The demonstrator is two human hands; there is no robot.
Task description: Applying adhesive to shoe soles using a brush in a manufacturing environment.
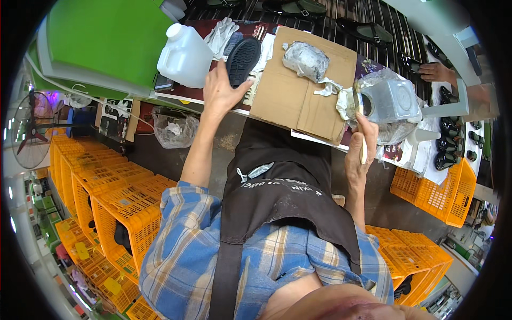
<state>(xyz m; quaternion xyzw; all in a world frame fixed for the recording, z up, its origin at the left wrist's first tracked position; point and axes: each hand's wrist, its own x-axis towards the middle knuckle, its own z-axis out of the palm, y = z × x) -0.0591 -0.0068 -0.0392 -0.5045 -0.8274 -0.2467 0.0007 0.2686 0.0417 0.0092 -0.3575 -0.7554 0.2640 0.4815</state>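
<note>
My left hand is spread at the near end of a black shoe sole, fingers along its left side and thumb by its lower edge. Whether it presses on the sole I cannot tell. A second, dark sole lies partly behind the first. In my right hand is a brush with a pale handle, its head at the mouth of a cut-open clear plastic jug. The jug lies on its side in crumpled plastic film. Left of the brush head sits a stained white cloth.
A cardboard sheet bears a wrapped, grey-smeared bundle. A white jug and white gloves stand left. Black shoes line a roller conveyor beyond. Another person's hand is at right. Orange crates flank me.
</note>
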